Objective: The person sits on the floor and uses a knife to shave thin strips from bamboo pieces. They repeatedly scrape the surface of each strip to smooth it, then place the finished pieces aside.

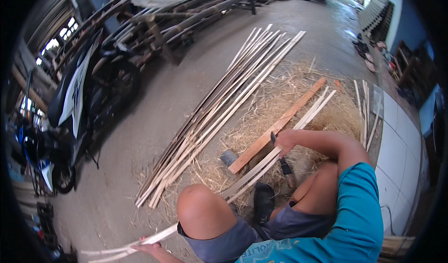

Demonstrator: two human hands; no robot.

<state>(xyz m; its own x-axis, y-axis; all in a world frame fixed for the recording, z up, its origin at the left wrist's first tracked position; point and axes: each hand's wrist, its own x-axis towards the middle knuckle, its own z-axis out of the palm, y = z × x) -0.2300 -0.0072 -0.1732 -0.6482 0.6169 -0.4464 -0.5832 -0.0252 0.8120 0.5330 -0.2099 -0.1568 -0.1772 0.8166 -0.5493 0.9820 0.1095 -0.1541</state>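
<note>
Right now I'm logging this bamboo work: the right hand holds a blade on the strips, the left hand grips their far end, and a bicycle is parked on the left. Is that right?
Not quite. What stands parked on the left is a motorcycle, not a bicycle. The rest holds: the right hand holds a blade on the bamboo strips, and the left hand grips their far end. The head view shows it.

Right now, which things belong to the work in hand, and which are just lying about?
In use: bamboo strip held by left hand and right hand; knife; shavings; pile of split strips.

Lying about: motorcycle; bamboo poles; orange plank; hatchet.
</note>
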